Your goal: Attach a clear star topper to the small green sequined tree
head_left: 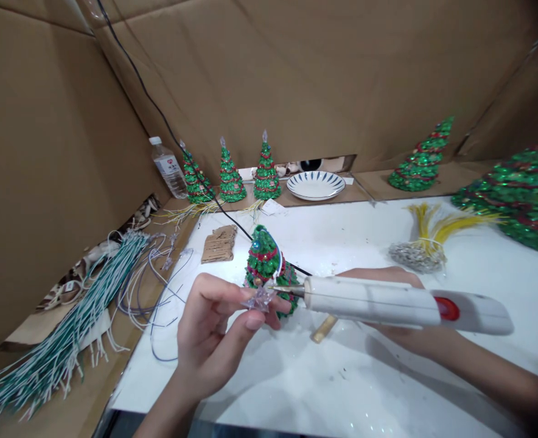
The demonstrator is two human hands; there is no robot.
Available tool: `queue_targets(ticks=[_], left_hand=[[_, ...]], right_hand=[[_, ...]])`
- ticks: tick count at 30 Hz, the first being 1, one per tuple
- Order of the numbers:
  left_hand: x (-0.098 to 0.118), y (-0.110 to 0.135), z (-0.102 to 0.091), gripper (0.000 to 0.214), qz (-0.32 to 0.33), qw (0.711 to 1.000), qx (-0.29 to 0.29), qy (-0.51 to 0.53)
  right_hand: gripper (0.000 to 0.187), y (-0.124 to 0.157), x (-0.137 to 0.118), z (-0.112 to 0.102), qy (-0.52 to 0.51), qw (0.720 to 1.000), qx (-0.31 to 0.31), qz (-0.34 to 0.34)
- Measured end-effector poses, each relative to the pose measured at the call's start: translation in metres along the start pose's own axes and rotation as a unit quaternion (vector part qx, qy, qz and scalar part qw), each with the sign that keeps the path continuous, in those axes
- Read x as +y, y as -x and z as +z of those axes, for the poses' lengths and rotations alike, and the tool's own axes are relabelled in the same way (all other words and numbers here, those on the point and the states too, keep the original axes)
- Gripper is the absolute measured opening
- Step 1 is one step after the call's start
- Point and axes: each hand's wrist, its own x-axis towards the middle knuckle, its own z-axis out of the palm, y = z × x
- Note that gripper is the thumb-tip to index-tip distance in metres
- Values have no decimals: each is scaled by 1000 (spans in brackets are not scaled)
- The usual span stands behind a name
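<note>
My left hand (218,334) pinches a clear star ornament (260,298) between thumb and fingertips. My right hand (383,304), partly hidden behind the tool, grips a white hot glue gun (369,301) with a red part towards its back. Its thin metal nozzle (291,291) points left and meets, or nearly meets, the star. Just behind the star stands a small green Christmas tree (264,252) with red garland, partly covered by my fingers. A pale wire curves down the tree's right side towards the star. Beneath the gun lies a short golden stick (324,328).
Several green trees (266,170) line the back, beside a water bottle (171,170) and a striped plate (315,185). Green and white wires (86,304) lie left; a yellow wire bundle (422,243) lies right. Cardboard (220,243) sits near a black cord (148,91).
</note>
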Motion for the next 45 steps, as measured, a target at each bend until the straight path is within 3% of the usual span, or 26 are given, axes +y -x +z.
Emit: queue_targets(ticks=[11, 20, 32, 38, 45], left_hand=[[2, -3, 1, 15, -29, 999, -13, 40], [2, -3, 0, 16, -25, 999, -6, 25], [3, -2, -2, 15, -39, 998, -17, 47], [3, -1, -2, 14, -47, 998, -17, 43], [3, -3, -2, 12, -49, 997, -9, 51]], right_hand=[[21, -1, 1, 1, -19, 1000, 1, -19], [17, 5, 9, -7, -41, 996, -84, 0], [21, 3, 6, -8, -33, 996, -82, -5], [22, 3, 6, -4, -15, 1000, -14, -9], [21, 0, 1, -2, -12, 1000, -10, -10]])
